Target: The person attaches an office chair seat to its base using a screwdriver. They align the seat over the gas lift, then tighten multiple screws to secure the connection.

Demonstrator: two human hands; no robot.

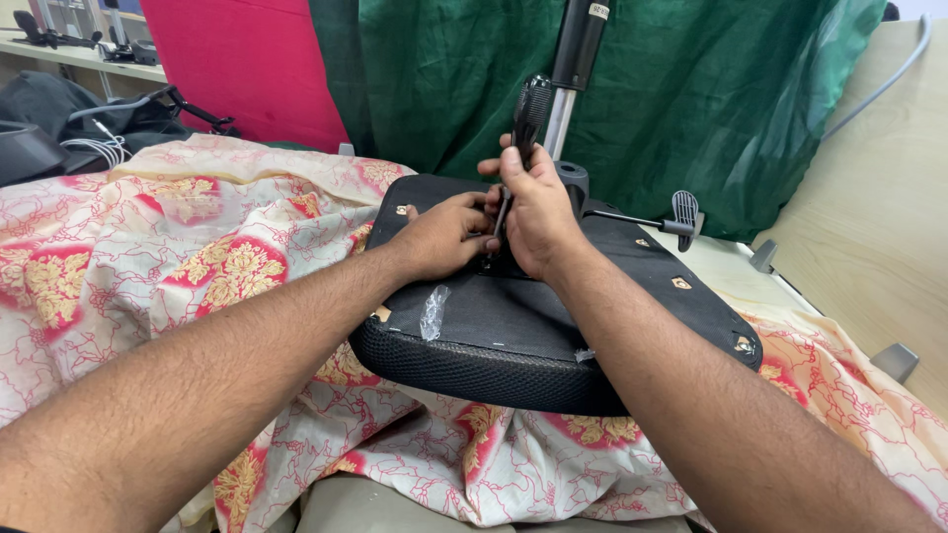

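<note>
A flowered cloth (pixel 148 266) in cream and red covers the surface below, so what carries it is hidden. Behind hang a green cloth (pixel 711 99) and a red cloth (pixel 247 69). On the flowered cloth lies a black chair seat (pixel 494 336), upside down, with its underside facing up; its near edge is mesh. A thin lever (pixel 652 219) sticks out to the right from the seat's mechanism (the mechanism itself is mostly covered by the hands). The right hand (pixel 538 212) is closed around a black-handled tool (pixel 530 114), held upright; its tip is hidden. The left hand (pixel 444 237) rests on the seat's middle, fingers curled beside the tool's shaft; whether it grips anything I cannot tell.
</note>
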